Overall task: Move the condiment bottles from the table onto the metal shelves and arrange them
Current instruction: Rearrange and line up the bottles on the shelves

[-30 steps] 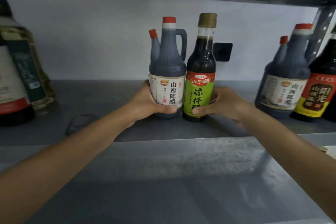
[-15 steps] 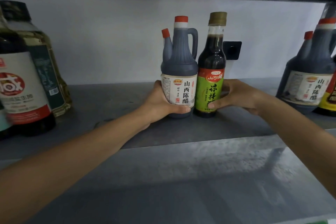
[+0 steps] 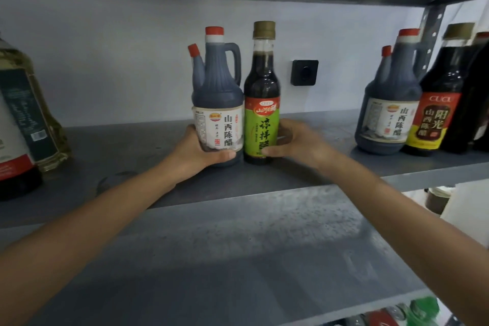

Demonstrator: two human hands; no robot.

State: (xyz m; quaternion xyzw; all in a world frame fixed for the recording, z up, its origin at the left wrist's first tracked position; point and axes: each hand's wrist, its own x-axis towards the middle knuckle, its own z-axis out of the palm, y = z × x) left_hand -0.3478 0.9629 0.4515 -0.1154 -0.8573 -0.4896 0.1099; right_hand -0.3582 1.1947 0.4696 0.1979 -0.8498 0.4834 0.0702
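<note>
Step in hand: placing and squaring up two bottles on the metal shelf (image 3: 127,151). Both look set down, so I judge this the arranging part.
Vinegar jug (image 3: 217,103): upright at mid-shelf, white label facing out, base apparently on the shelf.
Green-label bottle (image 3: 262,119): upright just right of the jug, their sides touching.
Left hand (image 3: 195,151): grip clamped round the jug's lower body, thumb across the front under the label.
Right hand (image 3: 296,145): grip wrapped round the green-label bottle's lower part, thumb low on its front.
Neighbours: a second jug (image 3: 389,114) and a red-label bottle (image 3: 436,114) stand well apart to the right. An oil bottle (image 3: 31,114) stands at the far left.
Next move: probably letting go. It calls for opening both grips outward and drawing the arms straight back without nudging the slim, tall bottle. Sliding the pair toward the right-hand group is an option if one row is wanted.
Remaining: the counter is out of view, so how many bottles are left cannot be told.
</note>
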